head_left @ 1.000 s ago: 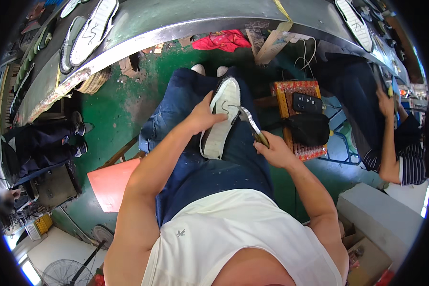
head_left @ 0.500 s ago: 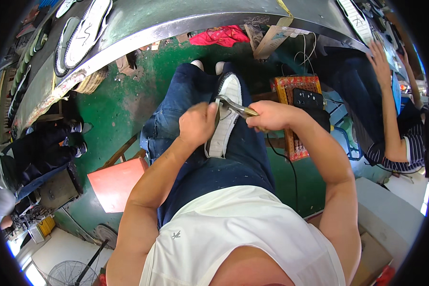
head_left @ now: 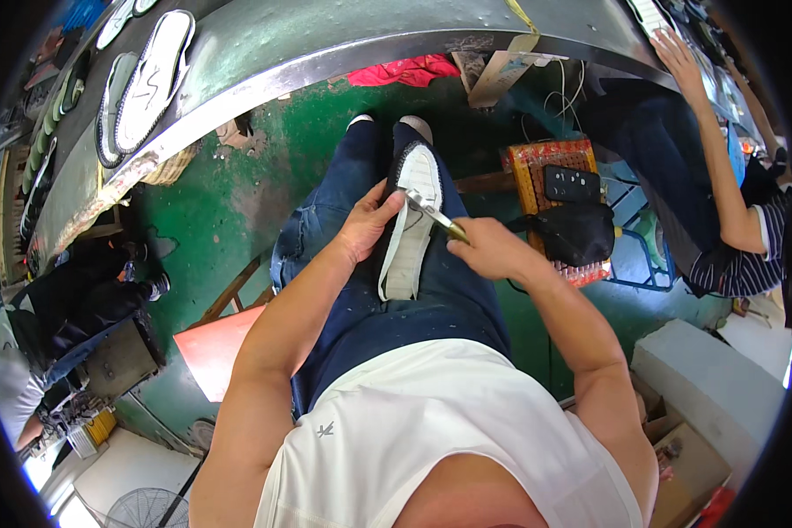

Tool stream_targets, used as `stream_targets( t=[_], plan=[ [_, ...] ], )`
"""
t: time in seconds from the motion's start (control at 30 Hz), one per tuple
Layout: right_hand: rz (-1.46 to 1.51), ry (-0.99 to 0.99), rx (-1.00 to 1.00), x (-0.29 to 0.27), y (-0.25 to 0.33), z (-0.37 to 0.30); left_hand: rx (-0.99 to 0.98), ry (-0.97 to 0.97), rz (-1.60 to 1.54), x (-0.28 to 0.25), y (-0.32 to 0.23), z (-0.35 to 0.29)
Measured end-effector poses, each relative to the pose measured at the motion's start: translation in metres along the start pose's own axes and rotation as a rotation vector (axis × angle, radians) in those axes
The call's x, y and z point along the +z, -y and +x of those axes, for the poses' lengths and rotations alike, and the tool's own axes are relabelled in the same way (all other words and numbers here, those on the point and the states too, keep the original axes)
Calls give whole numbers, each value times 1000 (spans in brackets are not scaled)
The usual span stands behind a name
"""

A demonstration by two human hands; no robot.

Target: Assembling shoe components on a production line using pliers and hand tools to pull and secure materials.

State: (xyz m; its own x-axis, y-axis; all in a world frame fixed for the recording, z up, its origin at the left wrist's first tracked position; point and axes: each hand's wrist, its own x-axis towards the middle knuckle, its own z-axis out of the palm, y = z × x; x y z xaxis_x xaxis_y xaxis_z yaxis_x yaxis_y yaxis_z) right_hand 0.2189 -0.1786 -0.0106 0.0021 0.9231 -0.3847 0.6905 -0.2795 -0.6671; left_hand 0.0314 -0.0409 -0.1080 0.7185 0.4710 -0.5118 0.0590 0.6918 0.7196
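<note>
A shoe [head_left: 405, 260] lies bottom-up along my thighs, toe pointing away, with a white underside and a dark rim. My left hand [head_left: 368, 227] is closed on its left edge, thumb on top and the other fingers mostly hidden under the side. In my right hand [head_left: 495, 250] is a pair of metal pincers [head_left: 438, 218] with brass-coloured handles, gripped from the right. The pincers' head sits at the shoe's left edge beside my left thumb. A dark curved line shows on the white underside below the tool.
A metal-edged workbench [head_left: 326, 62] spans the front, with another shoe [head_left: 154, 84] at left. To my right, a woven-topped stool [head_left: 537, 163] bears a black device [head_left: 572, 183] and black bag [head_left: 576, 236]. A co-worker's hand [head_left: 680, 63] is far right. A pink board [head_left: 213, 348] stands left.
My right hand has shifted slightly down and right with the pincers. My left hand has turned, its thumb now stretched along the shoe's edge. The whole view has tilted slightly.
</note>
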Motion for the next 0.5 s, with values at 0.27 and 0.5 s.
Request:
stream_targets(
  t=[0.27, 0.5],
  plan=[
    [998, -15, 370, 71, -19, 1, -53, -60, -61, 8, 4, 6],
    [1344, 448, 355, 32, -76, -14, -99, -150, 53, 27, -9, 11]
  ],
)
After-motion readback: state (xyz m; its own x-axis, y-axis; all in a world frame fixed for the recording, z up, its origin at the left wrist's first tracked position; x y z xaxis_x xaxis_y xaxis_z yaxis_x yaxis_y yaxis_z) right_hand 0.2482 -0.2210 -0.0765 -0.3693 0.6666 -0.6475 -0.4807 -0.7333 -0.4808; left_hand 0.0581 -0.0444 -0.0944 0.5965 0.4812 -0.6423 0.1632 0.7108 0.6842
